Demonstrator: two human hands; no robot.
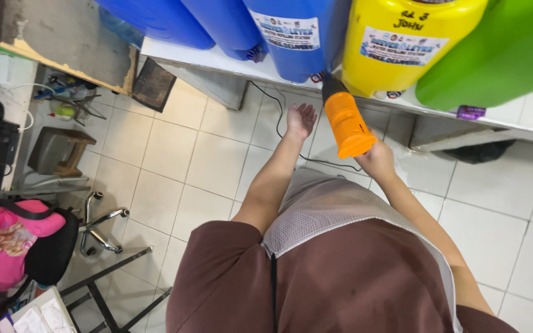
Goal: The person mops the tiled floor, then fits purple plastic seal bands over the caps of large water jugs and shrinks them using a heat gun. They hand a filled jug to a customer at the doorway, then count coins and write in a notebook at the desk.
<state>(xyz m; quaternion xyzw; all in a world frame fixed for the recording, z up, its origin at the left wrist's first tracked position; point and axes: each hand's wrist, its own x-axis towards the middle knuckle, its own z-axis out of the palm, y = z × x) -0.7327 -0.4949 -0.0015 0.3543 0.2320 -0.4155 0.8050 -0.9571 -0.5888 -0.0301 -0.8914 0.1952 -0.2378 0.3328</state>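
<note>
Upper centre: the orange heat gun (348, 125) is gripped by the right hand (375, 160), aimed at the blue container (297, 37). Left hand (300, 118) is spread open beneath—scorching risked; the black cord (279, 117) could be snagged.

View: single head camera, worn on my head | Facing: steeply down over my chest onto the tiled floor (174, 154) | Range: close to my arms, shelf (217, 58) edge near the top | Overlap: no second view
</note>
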